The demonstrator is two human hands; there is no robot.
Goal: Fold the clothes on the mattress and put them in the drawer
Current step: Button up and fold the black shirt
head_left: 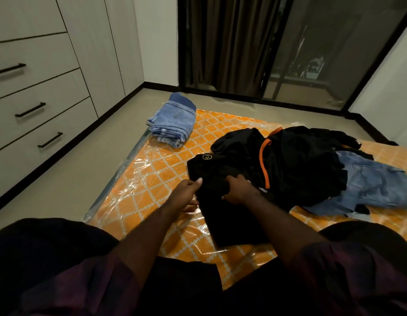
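Head view: wide and bent at the edges. The person's dark lap and maroon sleeves (102, 277) fill the bottom and hide the near edge of the mattress (150, 179).
Hard to read: the black garment (232, 215) is black on black, so its folds and its kind cannot be told. Only a small yellow round logo (207, 156) marks its far left corner.
Dark pile (296, 165): heaped just behind the black garment and touching it, with an orange trim strip (264, 165). How many pieces it holds cannot be told.
Loose jeans (375, 185): partly buried under the pile's right side and cut off by the right frame edge.
Right hand (240, 189): the forearm reaches straight ahead, knuckles up. The fingers curl into the cloth, bunching a fold of the black garment, with the fingertips buried.
Left hand (187, 190): at the garment's left edge, thumb on top and fingers partly tucked beneath, pinching it.
Black garment's place: flat on the mattress, right before the person.
Folded jeans (173, 124): stacked at the mattress's far left corner, well apart from the hands.
Drawers (38, 124): closed, in the white cabinet across the strip of floor on the left.
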